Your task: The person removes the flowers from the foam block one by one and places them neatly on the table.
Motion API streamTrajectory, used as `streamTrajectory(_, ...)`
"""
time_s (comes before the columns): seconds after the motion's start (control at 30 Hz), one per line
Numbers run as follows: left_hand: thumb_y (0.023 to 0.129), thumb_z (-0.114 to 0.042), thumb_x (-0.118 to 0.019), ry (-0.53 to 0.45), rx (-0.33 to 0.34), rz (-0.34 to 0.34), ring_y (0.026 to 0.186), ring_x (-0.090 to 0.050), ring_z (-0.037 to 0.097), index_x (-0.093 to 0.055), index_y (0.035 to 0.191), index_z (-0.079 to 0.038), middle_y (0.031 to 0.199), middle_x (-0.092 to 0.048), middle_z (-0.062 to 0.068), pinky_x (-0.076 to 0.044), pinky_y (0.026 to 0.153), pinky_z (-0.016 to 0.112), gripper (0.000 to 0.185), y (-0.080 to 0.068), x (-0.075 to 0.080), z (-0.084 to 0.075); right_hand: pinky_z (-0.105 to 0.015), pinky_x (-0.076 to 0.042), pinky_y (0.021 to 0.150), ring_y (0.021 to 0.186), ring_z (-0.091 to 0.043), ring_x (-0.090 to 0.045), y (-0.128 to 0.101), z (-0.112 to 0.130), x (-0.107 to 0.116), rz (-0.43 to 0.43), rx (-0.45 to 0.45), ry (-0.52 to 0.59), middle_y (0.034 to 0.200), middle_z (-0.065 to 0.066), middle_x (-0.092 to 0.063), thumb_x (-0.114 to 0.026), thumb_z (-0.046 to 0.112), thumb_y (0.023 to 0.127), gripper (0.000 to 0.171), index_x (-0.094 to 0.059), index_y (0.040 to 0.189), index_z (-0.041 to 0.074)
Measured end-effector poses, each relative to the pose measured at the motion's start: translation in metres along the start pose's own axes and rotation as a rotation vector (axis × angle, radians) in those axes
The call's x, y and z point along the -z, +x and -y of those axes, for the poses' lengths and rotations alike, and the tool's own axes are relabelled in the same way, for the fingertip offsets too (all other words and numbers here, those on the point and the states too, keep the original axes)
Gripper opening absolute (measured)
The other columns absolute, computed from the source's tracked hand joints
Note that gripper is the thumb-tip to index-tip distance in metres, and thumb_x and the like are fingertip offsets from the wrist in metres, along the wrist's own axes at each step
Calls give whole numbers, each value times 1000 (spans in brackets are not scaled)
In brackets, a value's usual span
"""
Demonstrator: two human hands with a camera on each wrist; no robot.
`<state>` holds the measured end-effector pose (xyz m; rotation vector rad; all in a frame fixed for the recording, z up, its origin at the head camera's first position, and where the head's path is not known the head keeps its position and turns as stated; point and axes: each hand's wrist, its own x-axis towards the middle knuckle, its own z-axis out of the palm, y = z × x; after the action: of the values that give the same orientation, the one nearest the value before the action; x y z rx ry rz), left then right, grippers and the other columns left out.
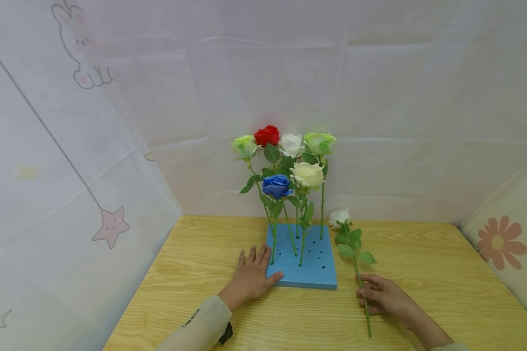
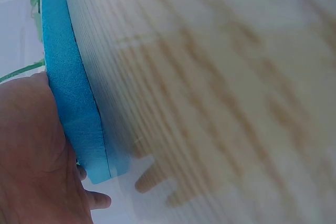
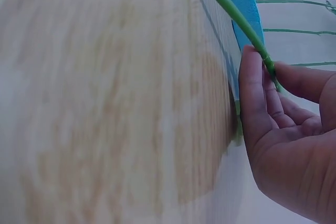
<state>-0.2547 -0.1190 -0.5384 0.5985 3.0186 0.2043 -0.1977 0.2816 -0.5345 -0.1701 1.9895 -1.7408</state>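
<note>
The wooden surface [image 1: 421, 273] carries a blue foam block [image 1: 318, 273] with six roses [image 1: 290, 165] standing in its holes. A white rose [image 1: 340, 217] lies just right of the block, head away from the person. The left hand [image 1: 250, 275] rests flat, fingers spread, thumb touching the block's left edge (steadying it, I judge). The right hand [image 1: 379, 295] pinches the rose's stem [image 3: 241, 22] near its lower end. The step in hand looks like picking up this seventh flower; next it calls for lifting the stem upright and lining its tip over a free hole.
</note>
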Motion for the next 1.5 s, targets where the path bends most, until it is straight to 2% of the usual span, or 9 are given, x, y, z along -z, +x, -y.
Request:
streamTrajectory(0.17,98,-76,-23,0,2,0,154,-16,41,-15,165,-13,170,-13,8,-10,120,66,92,1,-1,1,-37,-60,76,101,-27,-68,2,-1,0,6,-9,-13,116,-15,-65,-62,22,103,82,-11,154,-18)
streamTrajectory(0.33,98,-77,-22,1,3,3,154,-15,41,-14,165,-14,170,-12,7,-10,120,66,92,1,-2,1,-42,-61,77,100,-27,-67,2,0,-1,-12,-25,-78,115,-16,-64,-64,22,102,84,-12,153,-20)
streamTrajectory(0.5,98,-77,-22,-6,0,4,154,-15,41,-14,165,-14,170,-12,8,-9,120,65,92,1,-2,2,-41,-61,74,90,-25,-65,2,4,-4,-46,-59,-142,107,-14,-61,-65,20,101,78,-20,152,-19)
streamTrajectory(0.7,98,-76,-23,-7,1,0,154,-16,41,-15,165,-14,170,-13,8,-10,120,66,91,1,-1,1,-36,-59,66,76,-21,-62,-1,8,-4,-34,-45,-195,92,-12,-62,-64,16,101,73,-23,149,-21)
streamTrajectory(0.87,99,-76,-24,-7,3,5,154,-16,42,-14,165,-14,170,-13,8,-10,120,66,91,1,1,0,-35,-56,63,73,-22,-61,-3,12,-1,-64,-8,-315,86,-11,-63,-65,19,100,64,-38,143,-20)
streamTrajectory(1.03,99,-76,-24,-2,6,4,154,-16,41,-15,165,-13,170,-13,8,-10,120,65,91,0,0,-1,-31,-52,61,70,-20,-59,-3,22,2,-139,20,-438,86,-9,-64,-64,23,101,54,-51,139,-13)
streamTrajectory(1.17,99,-76,-25,-4,10,1,154,-16,41,-16,164,-14,170,-14,8,-10,120,65,91,0,0,-1,-32,-53,63,75,-20,-60,-1,33,0,-144,32,-405,94,-12,-63,-63,24,103,55,-49,142,-12)
streamTrajectory(1.33,99,-75,-26,-6,12,-3,154,-16,41,-16,164,-13,170,-14,8,-10,120,65,91,1,-1,-1,-40,-60,78,91,-29,-66,4,44,-4,-105,89,-343,103,-19,-65,-63,28,102,62,-44,144,-14)
streamTrajectory(1.5,98,-77,-23,2,2,-2,154,-17,41,-15,165,-14,170,-13,8,-11,120,66,92,1,-2,1,-40,-60,83,102,-35,-68,14,49,-12,-124,125,-312,117,-25,-65,-63,28,102,59,-47,144,-11)
